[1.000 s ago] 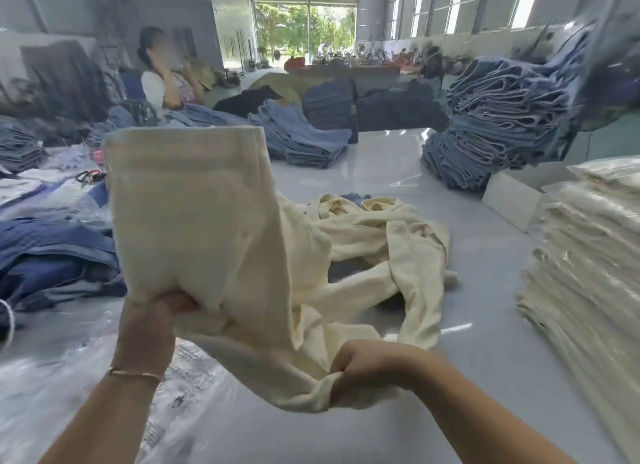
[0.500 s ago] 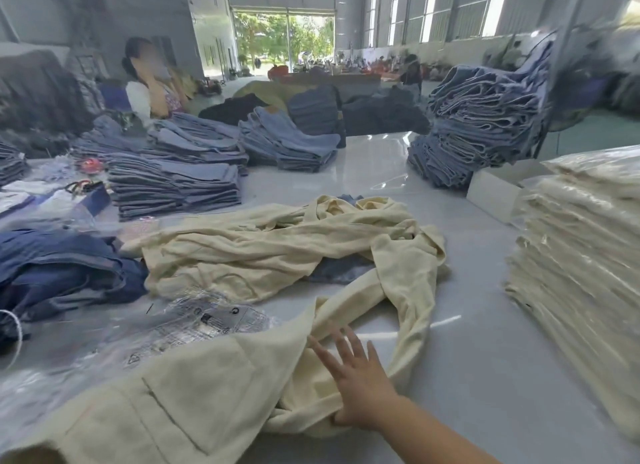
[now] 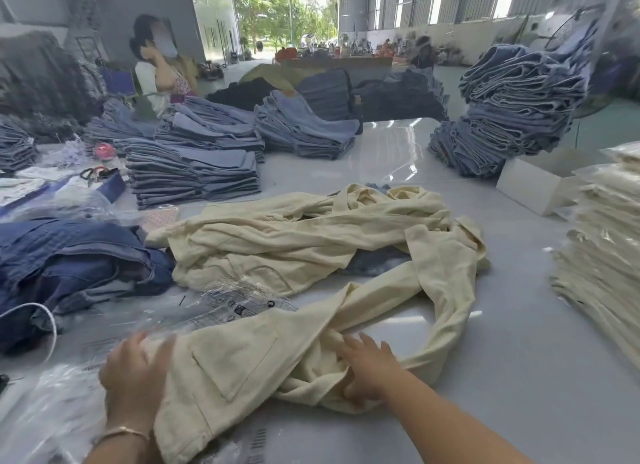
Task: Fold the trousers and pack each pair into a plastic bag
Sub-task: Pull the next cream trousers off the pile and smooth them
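Cream trousers (image 3: 242, 356) are being laid flat at near edge of the grey tabletop (image 3: 519, 377): folding step, not yet bagged. Left hand (image 3: 135, 370) rests at waistband, fingers relaxed; right hand (image 3: 367, 363) pressed on bunched cloth, fingers straight. Next, prob. legs straightened w/ both hands. Plastic bags (image 3: 221, 304) lie just behind. Beyond, denim stacks (image 3: 194, 172); open warehouse doorway (image 3: 284, 16).

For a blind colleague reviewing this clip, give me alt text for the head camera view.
A person's left hand and right hand press flat on cream trousers spread over a grey table, beside clear plastic bags. More cream trousers lie behind; bagged cream pairs are stacked at right.
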The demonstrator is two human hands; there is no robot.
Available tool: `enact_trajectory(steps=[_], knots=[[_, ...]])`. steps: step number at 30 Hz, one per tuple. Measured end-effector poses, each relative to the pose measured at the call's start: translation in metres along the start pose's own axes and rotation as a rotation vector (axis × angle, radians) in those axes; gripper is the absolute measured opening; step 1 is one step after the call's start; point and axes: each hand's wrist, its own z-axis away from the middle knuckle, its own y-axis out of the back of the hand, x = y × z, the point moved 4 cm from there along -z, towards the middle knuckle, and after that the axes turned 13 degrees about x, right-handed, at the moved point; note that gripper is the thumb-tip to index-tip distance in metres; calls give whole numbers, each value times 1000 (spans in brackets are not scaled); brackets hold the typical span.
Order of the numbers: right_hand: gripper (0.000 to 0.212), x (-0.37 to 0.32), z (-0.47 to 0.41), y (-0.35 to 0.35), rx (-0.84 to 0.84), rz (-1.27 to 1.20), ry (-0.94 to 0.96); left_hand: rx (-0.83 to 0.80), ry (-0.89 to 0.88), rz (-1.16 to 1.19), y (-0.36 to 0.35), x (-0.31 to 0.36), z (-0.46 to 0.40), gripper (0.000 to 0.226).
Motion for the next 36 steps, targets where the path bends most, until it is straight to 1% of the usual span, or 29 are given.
enact_trajectory(steps=[1, 2, 3, 4, 5, 6, 7, 9, 11, 13, 14, 15, 17, 18, 19, 22, 23, 24, 25, 26, 27, 29, 30, 31, 32, 33, 34, 35, 36], knots=[[65, 0, -1, -1, 14, -30, -30, -25, -79, -150, -4, 8, 5, 83], [59, 0, -3, 0, 41, -58, -63, -81, -252, -339, -13, 17, 15, 96], [53, 0, -4, 0, 70, -90, -100, -236, -348, -384, -27, 19, 27, 113], [49, -1, -4, 0, 99, -133, -140, -438, -357, -423, -42, 15, 43, 128], [47, -1, -3, -2, 125, -184, -180, -610, -329, -448, -54, 10, 57, 137], [48, -1, -2, -5, 150, -227, -214, -691, -326, -490, -63, 5, 69, 139], [51, -2, 0, -9, 170, -249, -239, -687, -317, -526, -70, -2, 77, 133], [59, -6, 4, -15, 177, -234, -246, -593, -350, -575, -71, -6, 79, 106], [56, -13, 7, -18, 155, -198, -219, -573, -398, -599, -69, -3, 72, 88], [42, -17, 10, -16, 128, -227, -224, -592, -421, -498, -68, -1, 61, 73], [38, -17, 12, -14, 102, -257, -242, -605, -387, -420, -66, -2, 53, 62], [37, -18, 14, -13, 62, -282, -255, -615, -343, -338, -61, -1, 45, 49], [39, -19, 19, -11, -65, -289, -213, -638, -306, -290, -46, 1, 33, 23], [40, -20, 23, -10, -147, -274, -175, -626, -294, -280, -37, 3, 28, 22], [40, -20, 28, -11, -226, -259, -136, -587, -262, -258, -28, 4, 22, 28], [38, -17, 41, -13, -437, -257, -49, -311, -113, -72, 1, 2, 3, 44], [38, -15, 44, -14, -481, -250, -33, -215, -92, -91, 11, -1, -2, 45], [37, -13, 46, -12, -486, -241, -20, -128, -80, -147, 19, -2, -5, 45], [37, -12, 45, -9, -422, -232, -9, -37, -72, -202, 26, -1, -8, 45], [34, -10, 41, -4, -290, -228, 0, 51, -77, -245, 30, 3, -10, 46], [33, -7, 36, 5, -104, -245, -5, 147, -95, -276, 33, 9, -12, 45], [38, 2, 29, 27, 332, -347, -43, 377, -116, -291, 36, 25, -15, 37], [44, 6, 25, 34, 463, -356, -46, 476, -119, -281, 36, 33, -15, 32], [54, 9, 19, 35, 469, -298, -46, 534, -138, -263, 34, 44, -16, 26], [62, 11, 14, 32, 372, -194, -34, 548, -192, -247, 29, 56, -13, 21], [68, 12, 9, 25, 224, -95, -8, 512, -284, -242, 20, 68, -10, 19], [70, 15, 5, 19, 94, -36, 16, 394, -361, -234, 6, 77, -4, 17], [70, 18, 0, 15, 20, -43, 23, 204, -381, -238, -10, 81, 2, 15], [69, 23, -4, 15, 25, -110, 20, -12, -354, -299, -30, 79, 10, 13]])
